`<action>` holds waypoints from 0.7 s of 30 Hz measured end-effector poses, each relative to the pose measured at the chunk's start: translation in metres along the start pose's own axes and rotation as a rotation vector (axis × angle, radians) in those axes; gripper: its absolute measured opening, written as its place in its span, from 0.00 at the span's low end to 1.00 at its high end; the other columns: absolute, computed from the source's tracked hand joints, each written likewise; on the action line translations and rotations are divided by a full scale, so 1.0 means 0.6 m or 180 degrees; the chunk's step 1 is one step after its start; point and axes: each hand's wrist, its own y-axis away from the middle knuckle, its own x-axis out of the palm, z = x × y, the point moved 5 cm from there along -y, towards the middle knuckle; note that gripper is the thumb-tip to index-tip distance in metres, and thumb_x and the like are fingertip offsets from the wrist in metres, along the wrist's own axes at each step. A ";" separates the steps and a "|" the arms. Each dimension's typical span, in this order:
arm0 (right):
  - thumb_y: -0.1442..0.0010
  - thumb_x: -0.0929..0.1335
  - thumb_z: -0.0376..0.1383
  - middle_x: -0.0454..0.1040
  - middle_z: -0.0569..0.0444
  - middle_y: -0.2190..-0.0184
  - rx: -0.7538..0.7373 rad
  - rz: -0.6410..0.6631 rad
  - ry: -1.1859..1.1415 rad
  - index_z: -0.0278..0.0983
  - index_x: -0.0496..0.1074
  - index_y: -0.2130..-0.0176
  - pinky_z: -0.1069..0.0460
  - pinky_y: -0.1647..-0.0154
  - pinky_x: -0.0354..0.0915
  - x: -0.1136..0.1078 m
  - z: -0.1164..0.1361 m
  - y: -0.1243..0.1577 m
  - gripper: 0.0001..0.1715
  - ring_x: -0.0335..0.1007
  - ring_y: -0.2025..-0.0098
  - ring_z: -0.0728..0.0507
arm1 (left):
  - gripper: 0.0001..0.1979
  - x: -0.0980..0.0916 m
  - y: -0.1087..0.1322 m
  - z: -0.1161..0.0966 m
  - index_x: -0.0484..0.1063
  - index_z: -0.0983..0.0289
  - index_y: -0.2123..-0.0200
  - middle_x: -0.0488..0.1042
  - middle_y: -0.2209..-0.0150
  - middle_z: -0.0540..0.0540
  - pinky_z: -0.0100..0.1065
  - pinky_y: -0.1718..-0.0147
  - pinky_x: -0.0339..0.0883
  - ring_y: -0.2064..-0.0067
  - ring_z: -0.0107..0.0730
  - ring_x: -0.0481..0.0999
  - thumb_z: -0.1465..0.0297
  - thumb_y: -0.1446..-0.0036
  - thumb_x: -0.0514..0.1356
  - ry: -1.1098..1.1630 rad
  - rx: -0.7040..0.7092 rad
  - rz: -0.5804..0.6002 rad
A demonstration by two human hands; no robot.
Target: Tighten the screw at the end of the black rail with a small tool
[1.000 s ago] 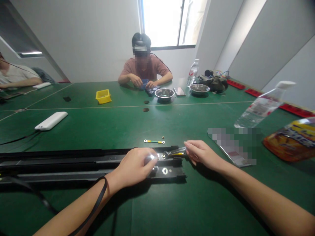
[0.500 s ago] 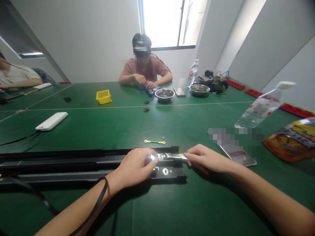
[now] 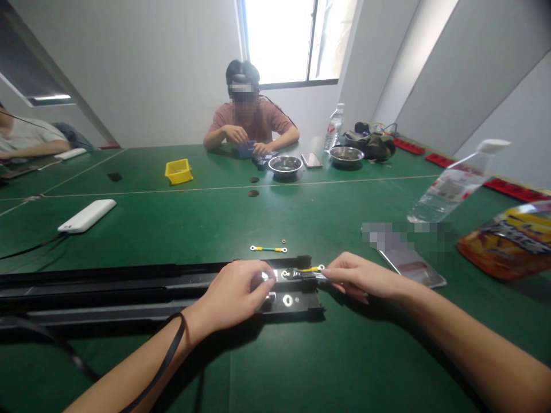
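While left hand (image 3: 239, 291) rests on black rail (image 3: 185, 280), grip unclear, right hand (image 3: 359, 276) pinches wrench (image 3: 307, 275)

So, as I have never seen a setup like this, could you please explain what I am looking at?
There is no machine: a person works with two bare hands, and the view comes from a camera worn on that person's head. The left hand rests on long black rails; the right hand holds a metal wrench, its far end by a small fastener. Beyond, on the green table, lie a short green-and-yellow wire and a white device. Across sits a co-worker.
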 end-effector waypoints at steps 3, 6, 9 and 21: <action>0.37 0.67 0.57 0.55 0.64 0.88 -0.0096 -0.0162 -0.0106 0.37 0.63 0.78 0.56 0.86 0.50 -0.005 -0.004 -0.002 0.31 0.52 0.87 0.53 | 0.10 0.001 0.000 -0.001 0.78 0.59 0.60 0.81 0.61 0.52 0.32 0.65 0.64 0.60 0.36 0.78 0.66 0.33 0.56 -0.0002 0.0015 0.0006; 0.36 0.67 0.57 0.52 0.66 0.88 -0.0356 -0.0569 -0.0347 0.38 0.63 0.76 0.56 0.86 0.51 -0.013 -0.007 -0.007 0.30 0.52 0.87 0.52 | 0.10 0.001 0.000 -0.002 0.77 0.59 0.60 0.80 0.61 0.51 0.32 0.65 0.63 0.60 0.36 0.78 0.66 0.33 0.56 -0.0016 0.0020 0.0008; 0.36 0.67 0.57 0.53 0.65 0.87 -0.0616 -0.0937 -0.0608 0.37 0.64 0.75 0.56 0.84 0.52 -0.017 -0.004 -0.010 0.30 0.51 0.86 0.52 | 0.09 0.001 0.000 -0.002 0.77 0.58 0.60 0.80 0.62 0.51 0.32 0.66 0.63 0.60 0.35 0.77 0.66 0.33 0.56 -0.0045 0.0018 0.0003; 0.33 0.64 0.57 0.59 0.62 0.85 -0.0677 -0.0790 -0.0347 0.37 0.66 0.73 0.55 0.79 0.55 -0.008 -0.007 -0.022 0.30 0.56 0.82 0.51 | 0.09 0.001 0.000 -0.002 0.78 0.57 0.61 0.80 0.63 0.50 0.32 0.66 0.63 0.62 0.34 0.77 0.66 0.33 0.57 -0.0036 0.0057 -0.0023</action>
